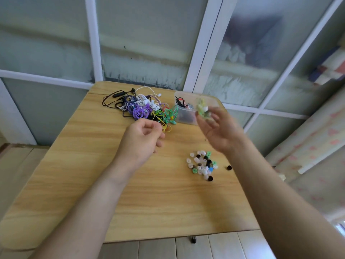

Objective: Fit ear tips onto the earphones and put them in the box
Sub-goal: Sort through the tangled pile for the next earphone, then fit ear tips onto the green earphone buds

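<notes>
One wooden table fills most of the view, set against frosted glass panels in white frames. No brand, label or writing can be read anywhere. Both forearms reach in from 6 o'clock. At the table's 12 o'clock edge lies a tangled heap of earphones in black, white, purple, green and yellow. At 1 o'clock, just beside the heap, stands a clear plastic box with a few cables inside. The right hand, blurred, is raised in front of the box, its fingertips pinching a pale green earphone bundle. The left hand hovers near the heap with fingers loosely curled, holding nothing I can see. At 3 o'clock sits a cluster of loose ear tips, white, black, green and blue; one black tip lies apart.
</notes>
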`<move>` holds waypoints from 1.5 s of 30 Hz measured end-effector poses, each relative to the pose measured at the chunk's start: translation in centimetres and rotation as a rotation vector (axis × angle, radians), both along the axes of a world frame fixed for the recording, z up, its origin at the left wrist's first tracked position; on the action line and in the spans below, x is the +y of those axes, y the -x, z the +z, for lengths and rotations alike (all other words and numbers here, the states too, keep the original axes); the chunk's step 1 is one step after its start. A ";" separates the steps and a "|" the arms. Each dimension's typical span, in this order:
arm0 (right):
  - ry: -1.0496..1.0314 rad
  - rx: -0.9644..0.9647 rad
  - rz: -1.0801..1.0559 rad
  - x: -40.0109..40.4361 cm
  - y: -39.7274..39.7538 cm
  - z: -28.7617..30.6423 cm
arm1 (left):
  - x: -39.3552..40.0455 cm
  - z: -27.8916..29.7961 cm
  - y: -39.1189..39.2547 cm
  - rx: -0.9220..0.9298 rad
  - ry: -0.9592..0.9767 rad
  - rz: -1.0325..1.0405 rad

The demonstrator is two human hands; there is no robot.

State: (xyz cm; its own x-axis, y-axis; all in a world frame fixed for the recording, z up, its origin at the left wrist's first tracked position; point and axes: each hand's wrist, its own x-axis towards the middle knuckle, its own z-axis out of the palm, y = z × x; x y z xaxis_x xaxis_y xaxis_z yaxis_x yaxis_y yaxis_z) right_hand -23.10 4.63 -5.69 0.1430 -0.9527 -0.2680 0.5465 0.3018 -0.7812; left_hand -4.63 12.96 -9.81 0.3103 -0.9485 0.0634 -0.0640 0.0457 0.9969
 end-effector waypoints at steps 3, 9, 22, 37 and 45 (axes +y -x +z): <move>0.226 0.505 -0.183 -4.7 0.2 2.1 | -0.6 -0.5 -0.9 -0.292 0.025 0.061; 0.452 1.471 -0.120 -10.4 -2.4 1.8 | -1.0 -1.0 -0.5 -0.538 0.045 0.057; 0.983 1.786 0.107 -4.7 -7.3 1.0 | -1.7 -1.3 -0.8 -0.653 -0.023 0.012; 0.815 1.280 0.026 -4.7 -7.3 1.2 | -1.0 -1.0 -2.4 -0.622 -0.014 0.091; 0.768 0.833 0.053 -1.0 -6.2 6.6 | -0.7 -0.1 -1.2 -0.377 0.126 0.128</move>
